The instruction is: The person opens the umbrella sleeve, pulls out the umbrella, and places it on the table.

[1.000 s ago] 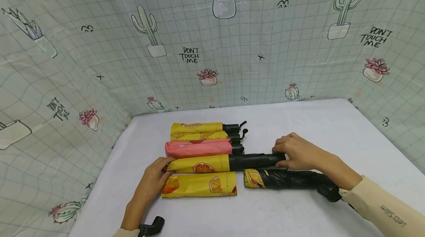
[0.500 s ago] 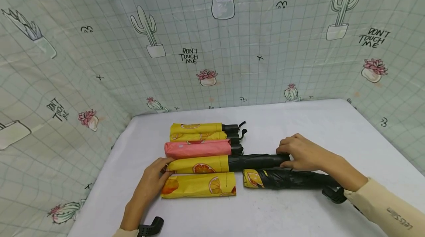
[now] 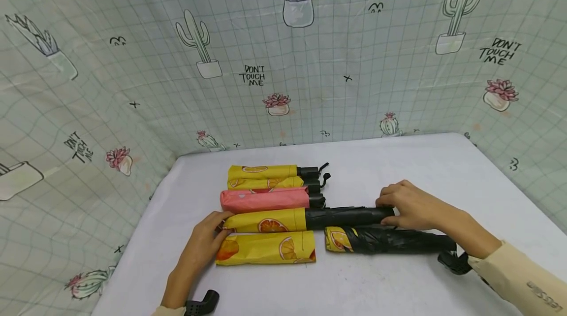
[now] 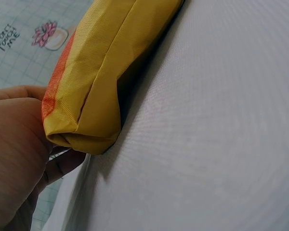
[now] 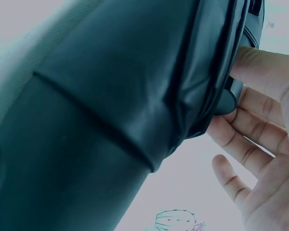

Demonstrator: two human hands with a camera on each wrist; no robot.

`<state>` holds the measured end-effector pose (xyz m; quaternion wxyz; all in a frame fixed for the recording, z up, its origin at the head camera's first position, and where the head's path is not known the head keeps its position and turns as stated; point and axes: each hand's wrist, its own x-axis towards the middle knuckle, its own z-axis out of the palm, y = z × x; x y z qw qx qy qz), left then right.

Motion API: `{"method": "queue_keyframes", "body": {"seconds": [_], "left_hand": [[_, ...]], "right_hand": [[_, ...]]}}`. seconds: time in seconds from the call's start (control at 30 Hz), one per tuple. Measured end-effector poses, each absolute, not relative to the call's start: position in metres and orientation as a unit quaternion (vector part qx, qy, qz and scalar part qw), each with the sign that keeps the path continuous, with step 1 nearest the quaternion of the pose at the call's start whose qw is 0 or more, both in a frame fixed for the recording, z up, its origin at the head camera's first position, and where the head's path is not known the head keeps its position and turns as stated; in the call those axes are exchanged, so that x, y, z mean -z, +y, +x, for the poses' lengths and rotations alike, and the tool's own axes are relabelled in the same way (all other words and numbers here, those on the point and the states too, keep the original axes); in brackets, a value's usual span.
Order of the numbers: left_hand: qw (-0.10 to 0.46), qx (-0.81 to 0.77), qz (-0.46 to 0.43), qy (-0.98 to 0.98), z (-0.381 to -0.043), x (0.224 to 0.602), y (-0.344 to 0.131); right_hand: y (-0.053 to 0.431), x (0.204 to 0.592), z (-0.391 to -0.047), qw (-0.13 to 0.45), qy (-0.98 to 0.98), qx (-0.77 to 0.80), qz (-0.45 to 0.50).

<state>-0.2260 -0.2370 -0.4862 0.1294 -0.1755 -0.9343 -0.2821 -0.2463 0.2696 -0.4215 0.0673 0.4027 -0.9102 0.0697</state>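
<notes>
Nearest us, at seven o'clock in the head view, we see a black wrist device on the left arm, and toward four o'clock the beige cuff of the right arm. Farther over the white table we find a flat yellow pouch and, just past its three o'clock end, a dark umbrella with yellow print at its nine o'clock tip. Just beyond both, our main item runs from nine to three o'clock: a long black umbrella whose nine o'clock portion sits inside an orange-printed cover. The left hand pinches the closed end of that cover at nine o'clock; the right hand pinches the umbrella's far tip at three o'clock, thumb against fingers. Toward ten o'clock from them we see a pink umbrella, then two yellow umbrellas side by side with black handles. Last, at twelve o'clock, rises a cactus-printed backdrop.
</notes>
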Motion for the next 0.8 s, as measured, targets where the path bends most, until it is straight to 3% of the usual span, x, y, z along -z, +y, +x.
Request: {"method": "queue_keyframes", "body": {"seconds": [0.8], "left_hand": [[0.106, 0.281, -0.158, -0.941, -0.225, 0.483, -0.235]], "right_hand": [[0.295, 0.425, -0.24, 0.063, -0.919, -0.079, 0.38]]}}
